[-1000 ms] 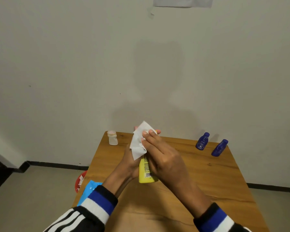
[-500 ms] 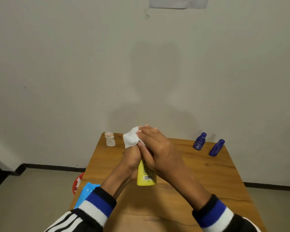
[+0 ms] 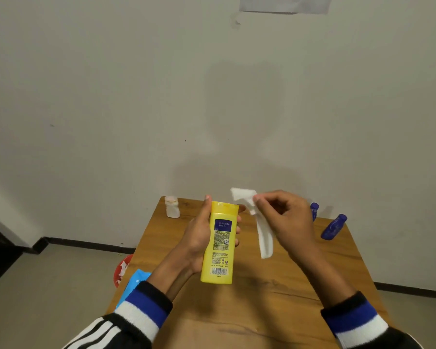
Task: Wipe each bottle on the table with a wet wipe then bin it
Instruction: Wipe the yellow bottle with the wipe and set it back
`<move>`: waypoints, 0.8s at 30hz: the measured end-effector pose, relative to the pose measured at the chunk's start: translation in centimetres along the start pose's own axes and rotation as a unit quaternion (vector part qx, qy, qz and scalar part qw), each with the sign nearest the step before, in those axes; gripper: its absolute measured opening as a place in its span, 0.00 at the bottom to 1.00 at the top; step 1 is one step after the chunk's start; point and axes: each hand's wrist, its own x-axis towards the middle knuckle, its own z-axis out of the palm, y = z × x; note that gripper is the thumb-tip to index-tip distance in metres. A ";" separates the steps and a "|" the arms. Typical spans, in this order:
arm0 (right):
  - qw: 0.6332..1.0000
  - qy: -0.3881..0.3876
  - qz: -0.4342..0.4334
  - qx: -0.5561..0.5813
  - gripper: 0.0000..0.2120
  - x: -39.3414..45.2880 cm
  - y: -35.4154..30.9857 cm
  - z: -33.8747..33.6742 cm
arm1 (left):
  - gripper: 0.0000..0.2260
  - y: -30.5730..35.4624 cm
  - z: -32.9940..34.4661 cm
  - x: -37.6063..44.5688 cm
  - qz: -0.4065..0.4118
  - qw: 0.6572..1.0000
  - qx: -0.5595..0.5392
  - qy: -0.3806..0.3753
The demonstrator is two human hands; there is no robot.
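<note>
Left of the bench [image 3: 275,285], on the floor, a red bin [image 3: 121,269] holds white scraps, and a blue wipes pack [image 3: 134,285] overhangs the bench's left edge. A small white bottle [image 3: 172,207] stands upright at the far left corner. The left hand [image 3: 199,238] is wrapped around a yellow bottle [image 3: 219,243] held above the bench, long axis nearly upright, cap end away from the person; its back label faces the camera with a barcode and QR code, the print too small to read. The right hand [image 3: 285,217] pinches a white wipe [image 3: 259,222] that hangs clear of the bottle. Two blue bottles [image 3: 334,227] stand tilted near the far right edge. The near bench is open.
</note>
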 end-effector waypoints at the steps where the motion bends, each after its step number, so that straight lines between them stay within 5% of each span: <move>1: 0.998 0.019 0.036 0.045 0.03 0.2 -0.2 -0.3 | 0.34 0.0 -0.1 0.1 -0.001 1.000 0.005 -0.002; 3: 0.997 0.021 0.026 0.063 0.05 0.3 -0.8 -0.5 | 0.34 0.0 0.1 0.0 -0.003 1.000 0.008 -0.003; 6: 0.991 -0.086 -0.098 -0.044 0.13 -0.1 -1.9 0.5 | 0.34 -0.2 0.7 0.0 -0.007 1.000 0.004 0.010; 10: 0.922 -0.118 -0.278 -0.244 0.07 -0.3 -1.5 2.7 | 0.35 -0.7 1.3 0.2 -0.002 0.999 -0.010 0.038; 24: 0.918 -0.064 -0.263 -0.289 0.05 -1.8 -2.2 4.0 | 0.28 -0.2 1.1 -0.8 0.016 0.996 0.063 0.063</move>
